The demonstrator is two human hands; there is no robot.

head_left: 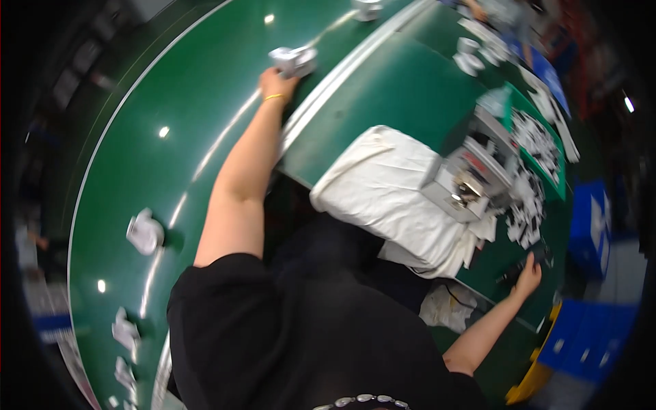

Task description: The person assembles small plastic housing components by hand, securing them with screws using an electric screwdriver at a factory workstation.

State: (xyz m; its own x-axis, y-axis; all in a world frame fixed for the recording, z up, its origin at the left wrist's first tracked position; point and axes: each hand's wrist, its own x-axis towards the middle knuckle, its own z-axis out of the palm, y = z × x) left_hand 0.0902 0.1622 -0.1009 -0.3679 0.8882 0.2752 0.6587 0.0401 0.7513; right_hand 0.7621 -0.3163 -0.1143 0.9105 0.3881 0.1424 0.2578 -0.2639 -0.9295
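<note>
My left arm stretches far out over the green conveyor belt (198,102). There my left hand (275,85), with a yellow band at the wrist, grips a small white and grey part (294,60). My right hand (528,279) reaches to the right side of the green worktable (403,89). Its fingers lie against a small dark object (525,262), and whether they close around it is too blurred to tell. My black-sleeved shoulders fill the lower middle of the view.
A folded white cloth (383,191) lies on the worktable beside a small grey machine (471,179) and a spread of small black and white pieces (534,174). More white parts (145,232) ride the belt at the left. Blue bins (591,219) stand at the right.
</note>
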